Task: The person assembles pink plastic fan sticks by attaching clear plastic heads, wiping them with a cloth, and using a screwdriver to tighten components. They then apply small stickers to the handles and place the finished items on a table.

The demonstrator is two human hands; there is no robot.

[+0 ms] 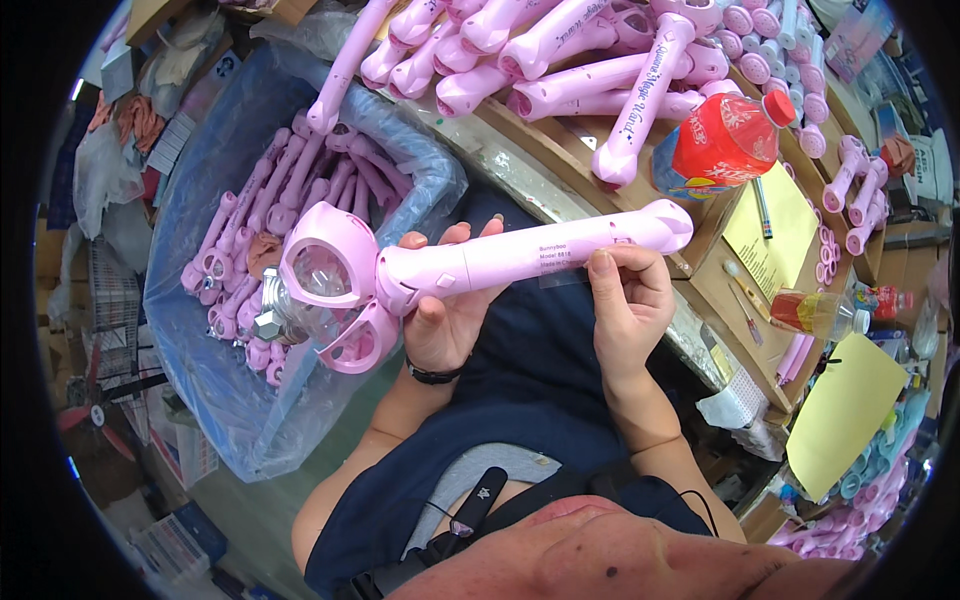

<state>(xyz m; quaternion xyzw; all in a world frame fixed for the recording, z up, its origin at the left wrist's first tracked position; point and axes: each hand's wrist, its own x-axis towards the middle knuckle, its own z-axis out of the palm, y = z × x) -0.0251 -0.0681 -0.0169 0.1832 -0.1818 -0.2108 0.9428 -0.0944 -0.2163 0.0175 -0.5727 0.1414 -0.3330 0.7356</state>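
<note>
A pink plastic toy wand (480,262) lies across my two hands, its head of open rounded loops (330,255) on the left. My left hand (440,330) supports the handle beside the head, palm up, fingers wrapped behind it and thumb in front. A clear sticker (562,272) with small dark print lies against the handle, its lower edge sticking out past the wand. My right hand (635,305) pinches the sticker's right end between thumb and bent fingers, against the handle near its flared tip. The fingertips behind are partly hidden.
A blue plastic-lined bin (270,430) of pink wands stands at left. More wands (560,60) are heaped on the bench above. A red-drink bottle (725,140), a yellow sheet (770,235), a pen (763,208) and a second bottle (815,314) stand or lie at right.
</note>
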